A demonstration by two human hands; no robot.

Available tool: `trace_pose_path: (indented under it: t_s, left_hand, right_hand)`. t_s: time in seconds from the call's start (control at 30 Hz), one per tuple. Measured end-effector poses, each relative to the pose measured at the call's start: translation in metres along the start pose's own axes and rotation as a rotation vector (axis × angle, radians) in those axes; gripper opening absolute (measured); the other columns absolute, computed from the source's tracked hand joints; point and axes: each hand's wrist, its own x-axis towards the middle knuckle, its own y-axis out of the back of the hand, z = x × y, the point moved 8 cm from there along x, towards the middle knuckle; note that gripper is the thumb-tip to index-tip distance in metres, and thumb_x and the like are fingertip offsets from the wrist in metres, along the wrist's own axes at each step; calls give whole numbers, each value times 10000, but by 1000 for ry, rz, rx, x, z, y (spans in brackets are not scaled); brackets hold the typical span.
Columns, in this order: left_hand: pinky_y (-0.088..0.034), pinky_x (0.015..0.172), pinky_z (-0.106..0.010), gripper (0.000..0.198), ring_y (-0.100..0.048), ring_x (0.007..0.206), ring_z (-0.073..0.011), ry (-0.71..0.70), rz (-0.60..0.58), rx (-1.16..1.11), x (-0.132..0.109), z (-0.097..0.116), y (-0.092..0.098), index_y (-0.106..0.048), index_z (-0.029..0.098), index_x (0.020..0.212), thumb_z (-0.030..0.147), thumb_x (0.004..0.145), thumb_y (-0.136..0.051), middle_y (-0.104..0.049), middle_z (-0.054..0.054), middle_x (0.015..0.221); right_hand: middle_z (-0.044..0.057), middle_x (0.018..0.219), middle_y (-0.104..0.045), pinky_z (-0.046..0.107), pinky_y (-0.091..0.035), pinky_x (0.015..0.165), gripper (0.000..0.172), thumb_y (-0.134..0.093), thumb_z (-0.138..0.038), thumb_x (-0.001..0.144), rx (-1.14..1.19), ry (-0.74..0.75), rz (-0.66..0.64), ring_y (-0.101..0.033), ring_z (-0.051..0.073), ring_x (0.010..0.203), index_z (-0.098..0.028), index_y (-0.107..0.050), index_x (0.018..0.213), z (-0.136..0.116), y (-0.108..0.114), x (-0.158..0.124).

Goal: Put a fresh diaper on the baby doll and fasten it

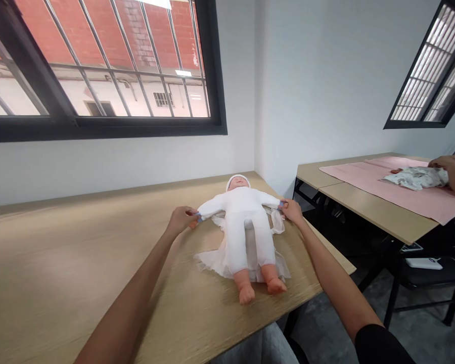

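from my screen i see the left hand and the right hand each pinching one sleeve end of the baby doll. the fingers look narrow and closed on the cloth, i think, because this part of the view is small. the doll lies on its back on the wooden table, over a white gauze cloth. its padded white suit seems soft and light, so i would take hold at the cuffs or under the body.

Baby doll seems to block left hand from right hand.
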Motion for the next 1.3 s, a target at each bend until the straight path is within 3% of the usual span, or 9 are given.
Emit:
trace_pose_path:
  t_s: [0.17, 0.47, 0.73, 1.0, 1.3]
  left_hand:
    - [-485, 621, -299, 155, -665, 666, -250, -38, -5, 59, -5, 8, 2, -659, 167, 565, 321, 562, -648, -713, -58, 627]
    - [-467, 571, -271, 209, -671, 713, -263, -19, -97, 56, -2, 4, -2, -683, 161, 604, 360, 552, -647, -707, -55, 618]
    - [-492, 620, -298, 212, -673, 709, -270, -30, -70, -6, -1, 5, 1, -652, 175, 574, 376, 507, -662, -716, -69, 649]
    - [-493, 638, -331, 250, -675, 730, -303, -33, -105, 10, -1, 7, 0, -666, 189, 568, 434, 517, -658, -717, -65, 632]
    - [-506, 674, -341, 240, -684, 786, -317, -28, -101, 22, 0, 6, 2, -681, 183, 588, 412, 523, -653, -734, -87, 697]
  right_hand:
    - [60, 965, -726, 214, -432, 785, 271, -607, -259, 845, 90, -7, 30, -657, 176, 939, -173, -712, 1079, 5, -4, 3]
    - [19, 857, -729, 193, -417, 722, 204, -570, -263, 890, 156, -53, 51, -656, 129, 797, -189, -706, 1022, 8, -3, 0]
    - [34, 833, -708, 200, -399, 705, 190, -542, -248, 909, 121, -42, 79, -631, 118, 744, -155, -682, 998, 3, -3, -1]
    - [56, 1120, -641, 211, -385, 775, 163, -515, -223, 930, 75, 5, 115, -598, 133, 953, -177, -639, 1024, -3, -5, -2]
    - [57, 1149, -613, 224, -374, 783, 164, -491, -244, 946, 57, 21, 101, -581, 148, 985, -174, -603, 1043, 1, -11, 1]
